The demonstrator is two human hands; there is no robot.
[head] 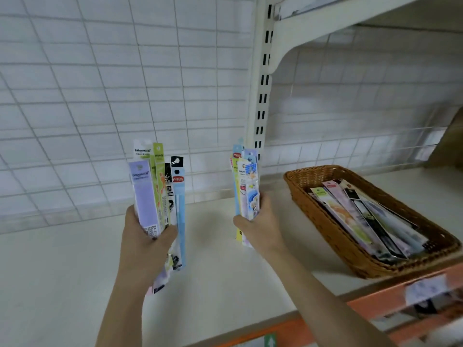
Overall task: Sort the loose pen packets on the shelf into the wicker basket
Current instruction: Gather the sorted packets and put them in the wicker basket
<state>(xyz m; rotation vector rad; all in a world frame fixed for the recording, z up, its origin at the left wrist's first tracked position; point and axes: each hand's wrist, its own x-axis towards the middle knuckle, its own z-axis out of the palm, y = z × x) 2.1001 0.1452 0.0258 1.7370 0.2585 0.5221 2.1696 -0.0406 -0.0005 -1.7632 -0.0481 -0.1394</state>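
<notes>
Left hand (144, 236), lower centre-left of frame, is gripping a fanned bunch of pen packets (157, 191) upright, fingers curling round the lower part of the bunch; a lilac packet is sitting at the front, green, black and blue ones behind it, and their bottom ends are sticking out below the hand. Right hand (260, 221), centre of frame, is clutching a second bunch of packets (245, 186), also upright, thumb on the near side and fingers wrapping the far side; yellow, blue and white packets are showing. Both bunches are being held above the white shelf (62, 271), well apart from each other. Wicker basket (325, 221) is sitting on the shelf at right of frame, near the right hand but not touching it. More packets (363, 216) are lying flat inside the basket, overlapping lengthwise. White wire grid panel (100, 83) is filling the upper left behind the shelf. Slotted upright post (263, 91) is standing at upper centre. Orange shelf edge (375, 301) is running along the lower right.
</notes>
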